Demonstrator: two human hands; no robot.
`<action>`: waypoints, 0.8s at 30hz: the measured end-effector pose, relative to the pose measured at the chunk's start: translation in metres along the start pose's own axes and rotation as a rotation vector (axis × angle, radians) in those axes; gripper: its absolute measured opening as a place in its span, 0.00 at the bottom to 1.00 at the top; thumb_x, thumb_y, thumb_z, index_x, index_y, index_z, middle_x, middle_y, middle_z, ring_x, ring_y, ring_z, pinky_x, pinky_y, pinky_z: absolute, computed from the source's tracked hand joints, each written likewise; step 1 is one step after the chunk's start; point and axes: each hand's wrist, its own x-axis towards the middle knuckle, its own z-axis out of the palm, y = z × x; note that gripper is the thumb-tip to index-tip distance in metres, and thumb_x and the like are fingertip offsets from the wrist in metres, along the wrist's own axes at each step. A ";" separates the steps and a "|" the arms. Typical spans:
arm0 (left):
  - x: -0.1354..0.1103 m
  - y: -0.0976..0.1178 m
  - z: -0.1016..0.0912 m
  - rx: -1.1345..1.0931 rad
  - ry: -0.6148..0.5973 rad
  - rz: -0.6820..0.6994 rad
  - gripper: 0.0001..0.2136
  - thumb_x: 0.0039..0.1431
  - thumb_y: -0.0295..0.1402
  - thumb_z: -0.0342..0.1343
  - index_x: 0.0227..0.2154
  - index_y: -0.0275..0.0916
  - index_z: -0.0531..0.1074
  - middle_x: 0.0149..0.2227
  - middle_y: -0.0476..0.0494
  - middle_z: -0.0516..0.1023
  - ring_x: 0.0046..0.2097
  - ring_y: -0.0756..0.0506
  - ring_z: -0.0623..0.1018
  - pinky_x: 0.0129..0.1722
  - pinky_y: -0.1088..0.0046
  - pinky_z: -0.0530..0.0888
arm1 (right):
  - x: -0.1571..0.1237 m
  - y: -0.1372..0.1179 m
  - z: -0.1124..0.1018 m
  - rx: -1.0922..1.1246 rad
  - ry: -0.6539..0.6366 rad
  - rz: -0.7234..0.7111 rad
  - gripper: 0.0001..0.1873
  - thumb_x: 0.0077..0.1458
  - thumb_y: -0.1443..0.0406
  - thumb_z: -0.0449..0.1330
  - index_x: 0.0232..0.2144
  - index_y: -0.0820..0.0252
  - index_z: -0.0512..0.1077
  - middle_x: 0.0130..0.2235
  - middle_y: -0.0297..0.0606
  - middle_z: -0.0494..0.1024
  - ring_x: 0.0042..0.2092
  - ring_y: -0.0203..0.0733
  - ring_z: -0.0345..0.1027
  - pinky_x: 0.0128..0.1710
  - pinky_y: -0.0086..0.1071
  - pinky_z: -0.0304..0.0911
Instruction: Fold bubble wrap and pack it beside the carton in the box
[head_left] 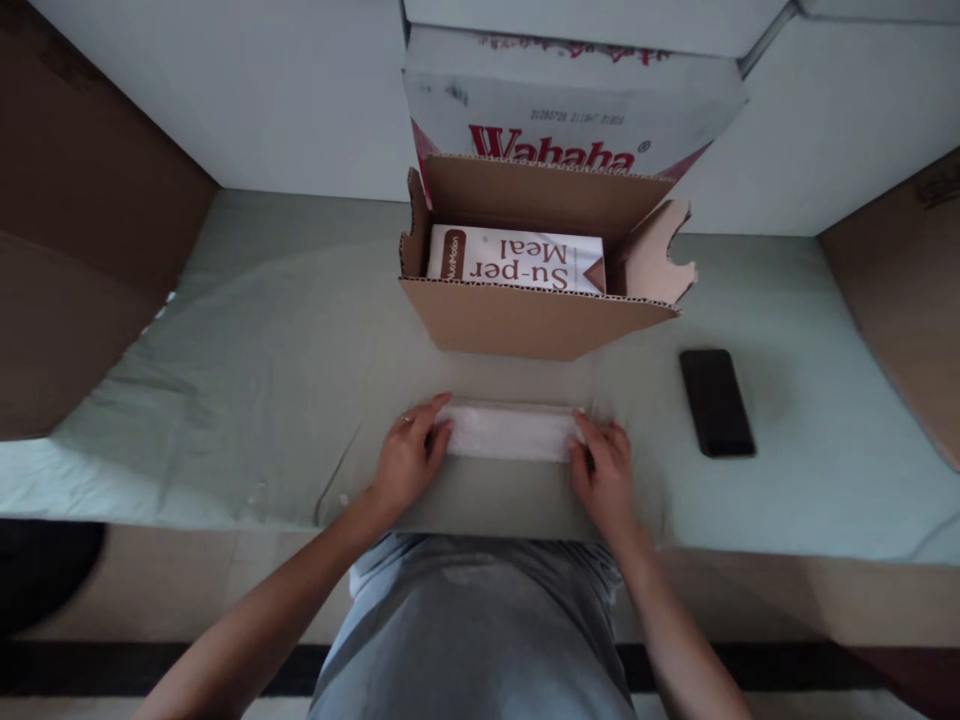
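A long, narrow white folded strip [510, 432] lies flat on the green cloth in front of me; its material is too blurred to tell. My left hand [412, 450] grips its left end between thumb and fingers. At the opposite end, my right hand [605, 462] pinches the strip the same way. Just beyond it stands an open brown cardboard box [536, 320] with notched side walls. Inside that box sits a white carton [517, 258] printed "Su-per Meal", upside down from my side.
A black phone [718, 403] lies to the right on the green cloth [285, 330]. Behind the open box is a white Wahaha carton [577, 95]. Large brown boxes stand at the left [82, 220] and right [900, 290]. The table's front edge is near my waist.
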 end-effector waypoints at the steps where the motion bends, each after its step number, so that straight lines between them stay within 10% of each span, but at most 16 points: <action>1: 0.001 0.000 0.000 0.033 0.009 0.034 0.16 0.64 0.33 0.47 0.53 0.38 0.65 0.34 0.43 0.77 0.35 0.47 0.76 0.37 0.70 0.73 | 0.001 0.000 0.001 -0.029 -0.006 -0.012 0.22 0.60 0.66 0.50 0.57 0.51 0.62 0.40 0.41 0.76 0.41 0.47 0.66 0.53 0.55 0.56; 11: 0.010 0.002 -0.001 0.327 -0.071 0.024 0.16 0.63 0.35 0.46 0.50 0.37 0.69 0.22 0.47 0.75 0.23 0.49 0.74 0.26 0.74 0.68 | 0.014 -0.004 0.004 -0.207 -0.025 -0.006 0.15 0.59 0.65 0.51 0.47 0.57 0.68 0.32 0.40 0.77 0.37 0.47 0.69 0.56 0.60 0.51; 17: 0.004 0.043 -0.014 0.304 -0.008 0.187 0.22 0.60 0.33 0.50 0.56 0.32 0.60 0.54 0.29 0.67 0.58 0.34 0.66 0.54 0.54 0.65 | 0.017 -0.013 0.003 -0.262 -0.069 0.036 0.13 0.57 0.66 0.53 0.44 0.59 0.71 0.33 0.40 0.78 0.37 0.48 0.71 0.57 0.61 0.47; 24: -0.023 0.057 0.020 0.235 -0.373 0.319 0.28 0.58 0.30 0.48 0.61 0.30 0.52 0.65 0.31 0.52 0.66 0.34 0.51 0.62 0.50 0.52 | -0.006 -0.039 -0.005 0.122 -0.189 0.041 0.15 0.59 0.66 0.51 0.48 0.53 0.68 0.35 0.36 0.79 0.34 0.40 0.72 0.61 0.57 0.45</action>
